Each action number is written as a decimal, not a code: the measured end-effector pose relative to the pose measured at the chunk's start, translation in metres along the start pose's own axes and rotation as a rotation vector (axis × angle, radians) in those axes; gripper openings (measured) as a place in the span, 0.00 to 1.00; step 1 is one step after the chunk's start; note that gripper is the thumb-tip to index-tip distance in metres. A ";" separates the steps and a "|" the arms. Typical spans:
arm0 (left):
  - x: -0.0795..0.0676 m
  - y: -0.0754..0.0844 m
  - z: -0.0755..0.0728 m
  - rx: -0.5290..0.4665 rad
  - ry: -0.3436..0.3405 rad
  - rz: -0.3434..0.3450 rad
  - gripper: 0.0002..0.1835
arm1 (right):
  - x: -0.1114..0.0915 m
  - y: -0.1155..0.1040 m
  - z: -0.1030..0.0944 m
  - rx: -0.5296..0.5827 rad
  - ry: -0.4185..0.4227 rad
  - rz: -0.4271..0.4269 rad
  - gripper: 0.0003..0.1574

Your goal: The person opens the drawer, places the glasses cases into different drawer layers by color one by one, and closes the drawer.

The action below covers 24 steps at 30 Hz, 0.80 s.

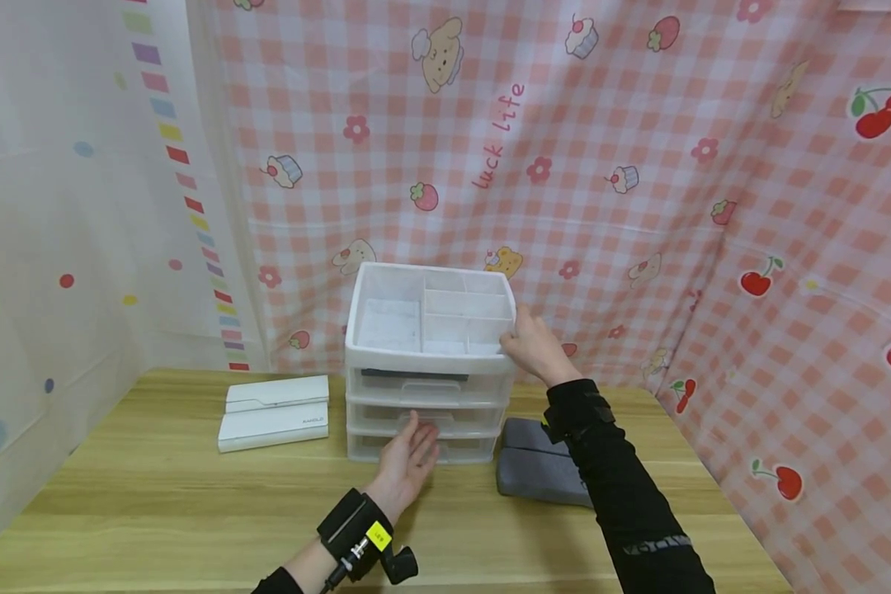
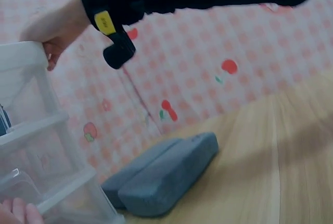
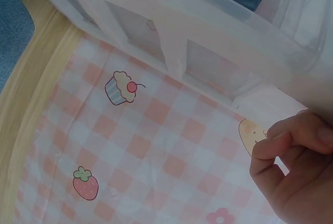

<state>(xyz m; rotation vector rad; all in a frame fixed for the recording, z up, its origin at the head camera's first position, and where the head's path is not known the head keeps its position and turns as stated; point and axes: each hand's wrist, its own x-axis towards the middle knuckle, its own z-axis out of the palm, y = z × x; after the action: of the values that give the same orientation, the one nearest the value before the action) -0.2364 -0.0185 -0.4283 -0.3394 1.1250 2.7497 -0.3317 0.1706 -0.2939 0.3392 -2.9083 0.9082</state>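
Note:
A white plastic drawer organizer (image 1: 431, 360) with three translucent drawers and a divided open top tray stands at the back of the table. My right hand (image 1: 538, 348) grips the right side of its top rim, its curled fingers (image 3: 270, 151) showing in the right wrist view. In front of the drawers is my left hand (image 1: 407, 462), palm turned inward and fingers fairly straight. Its fingertips (image 2: 20, 209) are by the middle drawer's handle (image 2: 18, 182); whether they touch it I cannot tell. Something dark (image 1: 414, 375) lies inside the top drawer.
Left of the organizer lies a white flat case (image 1: 275, 417) with a folded flap. To the right, partly behind my right sleeve, is a grey fabric pouch (image 1: 538, 470). A pink checked cloth (image 1: 416, 148) hangs behind the wooden table (image 1: 193, 503).

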 end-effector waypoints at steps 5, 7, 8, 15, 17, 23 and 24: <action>-0.001 0.001 0.001 -0.103 0.023 0.031 0.23 | 0.000 0.000 0.000 -0.006 0.000 0.006 0.38; -0.001 0.001 0.002 -0.121 0.026 0.036 0.22 | 0.000 0.000 0.000 -0.009 0.000 0.004 0.38; -0.001 0.001 0.002 -0.129 0.025 0.037 0.22 | 0.000 0.000 0.000 -0.008 -0.001 0.003 0.38; -0.003 0.000 0.003 -0.142 0.046 0.021 0.17 | 0.000 0.000 -0.001 0.004 -0.003 0.001 0.38; -0.005 0.000 0.004 -0.128 0.040 0.018 0.19 | -0.001 0.000 0.000 0.002 0.001 -0.004 0.38; -0.014 -0.004 0.003 -0.066 0.011 0.020 0.26 | 0.000 0.000 0.000 -0.013 0.005 -0.006 0.38; -0.016 -0.004 0.003 -0.054 0.006 0.021 0.27 | 0.000 0.000 0.000 -0.012 0.003 -0.005 0.38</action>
<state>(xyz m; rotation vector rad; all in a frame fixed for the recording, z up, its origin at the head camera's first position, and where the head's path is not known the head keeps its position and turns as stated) -0.2202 -0.0144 -0.4251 -0.3444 1.0629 2.8035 -0.3315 0.1711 -0.2940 0.3442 -2.9070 0.8895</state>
